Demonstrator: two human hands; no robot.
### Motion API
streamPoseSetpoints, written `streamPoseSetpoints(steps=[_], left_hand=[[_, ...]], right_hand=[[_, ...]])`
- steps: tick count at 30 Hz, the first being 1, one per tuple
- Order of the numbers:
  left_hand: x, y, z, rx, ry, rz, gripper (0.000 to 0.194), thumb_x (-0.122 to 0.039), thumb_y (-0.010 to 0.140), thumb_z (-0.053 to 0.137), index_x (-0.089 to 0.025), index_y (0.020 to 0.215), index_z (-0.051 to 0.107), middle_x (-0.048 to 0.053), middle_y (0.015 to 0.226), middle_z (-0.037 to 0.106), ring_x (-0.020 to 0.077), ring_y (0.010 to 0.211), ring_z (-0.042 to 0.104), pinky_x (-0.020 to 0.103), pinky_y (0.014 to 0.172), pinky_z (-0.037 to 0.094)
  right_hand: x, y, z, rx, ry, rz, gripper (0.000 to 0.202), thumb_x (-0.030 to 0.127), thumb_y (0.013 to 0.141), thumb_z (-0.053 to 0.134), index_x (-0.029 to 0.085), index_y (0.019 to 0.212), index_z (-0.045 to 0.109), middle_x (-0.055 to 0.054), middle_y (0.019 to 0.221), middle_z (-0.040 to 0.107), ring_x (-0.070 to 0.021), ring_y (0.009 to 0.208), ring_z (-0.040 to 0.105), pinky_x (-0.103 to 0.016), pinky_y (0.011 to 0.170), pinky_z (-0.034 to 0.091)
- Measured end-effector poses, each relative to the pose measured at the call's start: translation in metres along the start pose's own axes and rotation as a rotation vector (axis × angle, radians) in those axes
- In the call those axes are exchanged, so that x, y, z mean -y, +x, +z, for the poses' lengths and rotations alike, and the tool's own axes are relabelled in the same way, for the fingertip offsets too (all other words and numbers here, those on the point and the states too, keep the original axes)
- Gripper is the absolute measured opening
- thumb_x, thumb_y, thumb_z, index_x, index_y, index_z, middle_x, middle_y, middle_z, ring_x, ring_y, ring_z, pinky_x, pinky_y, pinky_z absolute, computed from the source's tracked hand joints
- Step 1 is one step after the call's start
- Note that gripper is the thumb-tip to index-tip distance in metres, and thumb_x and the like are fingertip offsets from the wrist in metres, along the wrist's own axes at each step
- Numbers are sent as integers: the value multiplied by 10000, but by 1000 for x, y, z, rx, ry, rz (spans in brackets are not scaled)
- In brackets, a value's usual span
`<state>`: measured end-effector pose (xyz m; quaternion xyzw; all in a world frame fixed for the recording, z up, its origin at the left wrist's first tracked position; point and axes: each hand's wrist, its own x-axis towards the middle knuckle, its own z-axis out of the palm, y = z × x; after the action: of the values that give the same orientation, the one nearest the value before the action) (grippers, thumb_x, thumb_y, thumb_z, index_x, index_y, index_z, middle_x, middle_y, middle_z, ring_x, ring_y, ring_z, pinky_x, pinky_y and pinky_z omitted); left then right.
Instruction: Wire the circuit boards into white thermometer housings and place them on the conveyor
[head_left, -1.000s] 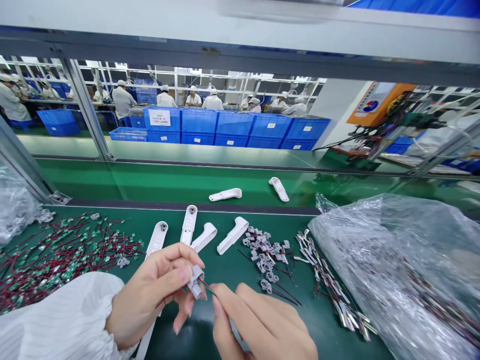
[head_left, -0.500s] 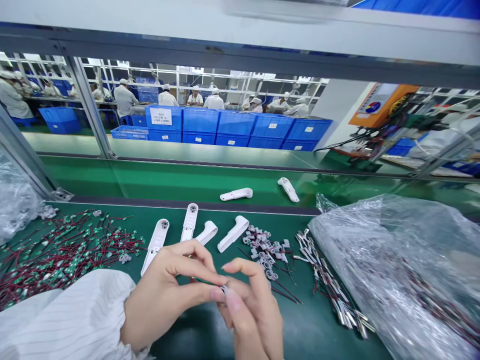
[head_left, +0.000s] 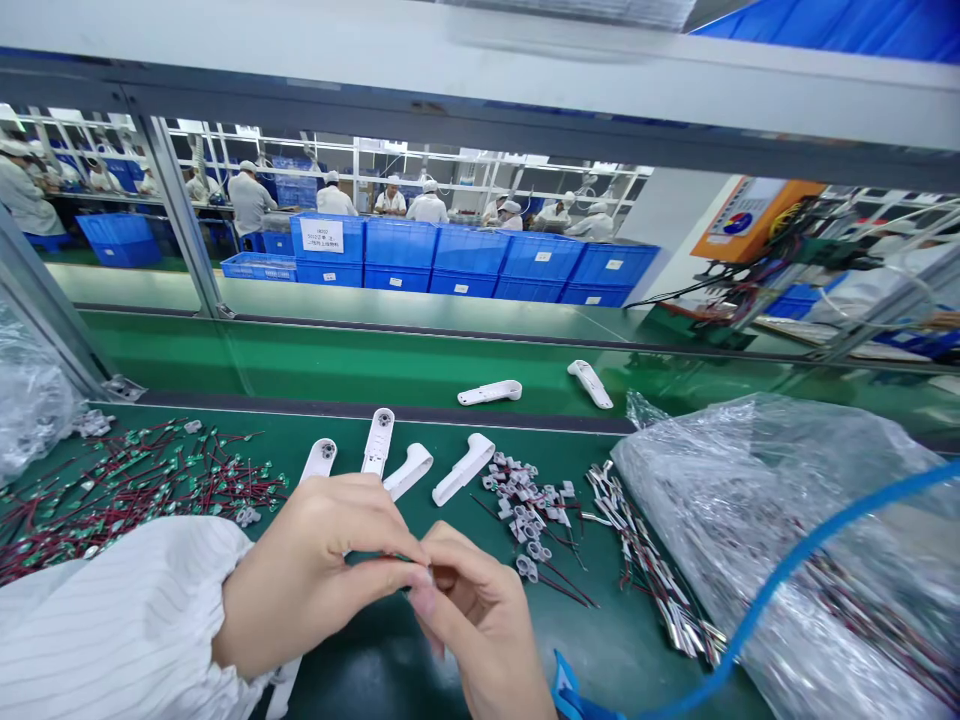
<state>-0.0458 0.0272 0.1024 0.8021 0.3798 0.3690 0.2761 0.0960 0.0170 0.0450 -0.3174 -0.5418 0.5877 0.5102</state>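
Since a second ago the grey clip has sunk between both hands: left hand (head_left: 315, 585) and right hand (head_left: 480, 610) pinch closed around something, probably that clip, above white housings (head_left: 409, 470); beyond, conveyor belt (head_left: 337, 365).

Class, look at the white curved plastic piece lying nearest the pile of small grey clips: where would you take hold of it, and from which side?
Grip the white curved piece across its long straight shank, coming from above. It lies flat on the green mat with bare space along both long edges, so fingers probably fit either side. Its hooked far end looks bulkier and likely harder to pinch.
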Motion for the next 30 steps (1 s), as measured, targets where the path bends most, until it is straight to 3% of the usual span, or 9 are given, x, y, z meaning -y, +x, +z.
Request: streamPoseSetpoints(steps=[4,8,11,14,18,22,24,26,30], left_hand=[[-5,0,-8,-53,119,88,174,-159,750,543,-180,652,686,33,555,641,140,528,520,245,520,411],[-3,1,-9,-106,83,16,162,-174,735,563,-192,609,663,9,534,633,130,505,512,230,500,399],[2,1,-1,-137,-53,-130,84,-199,716,587,-193,684,666,1,599,639,128,547,534,224,548,419],[7,1,11,-80,-127,-207,77,-227,678,629,-197,735,672,12,690,619,148,647,545,240,608,424],[9,4,29,-158,-86,-204,191,-212,727,576,-181,553,649,21,658,593,159,678,519,266,628,397],[15,15,37,-237,-35,-138,167,-178,739,557,-173,587,626,22,641,636,171,675,536,307,677,387],[22,23,33,-248,52,-63,144,-164,744,546,-176,623,624,23,662,656,179,685,552,328,715,378],[31,31,23,-269,115,-2,128,-162,743,543,-186,650,626,20,678,665,185,700,563,332,742,376],[48,46,-3,-281,105,2,132,-168,745,525,-215,668,621,14,725,669,189,736,581,266,692,424]], right_hand=[[-1,-3,-1,29,-92,-23,112,253,748,535,212,798,627,-16,794,431,-76,527,465,-184,394,398],[-8,-9,-2,-24,-131,-82,131,194,770,510,224,852,608,9,701,452,-77,478,517,-183,402,443],[-10,-10,-3,-179,-188,-139,122,162,754,533,210,838,607,16,668,459,-95,492,552,-186,415,477],[-9,-7,-3,-276,-256,-206,109,155,745,542,194,824,604,7,681,487,-88,469,543,-192,415,492],[-6,-6,1,-336,-364,-265,121,150,750,525,189,841,595,-22,740,539,-116,573,578,-217,487,535],[-6,4,-4,-357,-340,-158,67,203,727,554,167,782,567,-16,694,560,-113,534,579,-232,487,529],[-3,22,-23,-307,-319,-35,176,243,675,609,166,818,541,-3,673,579,-126,541,590,-246,498,521],[5,51,-57,-306,-362,68,257,285,664,622,158,867,530,-1,694,594,-143,599,607,-259,537,516],[26,117,-147,-568,-529,89,178,269,813,481,106,840,547,-26,770,590,-112,635,581,-269,583,491]])
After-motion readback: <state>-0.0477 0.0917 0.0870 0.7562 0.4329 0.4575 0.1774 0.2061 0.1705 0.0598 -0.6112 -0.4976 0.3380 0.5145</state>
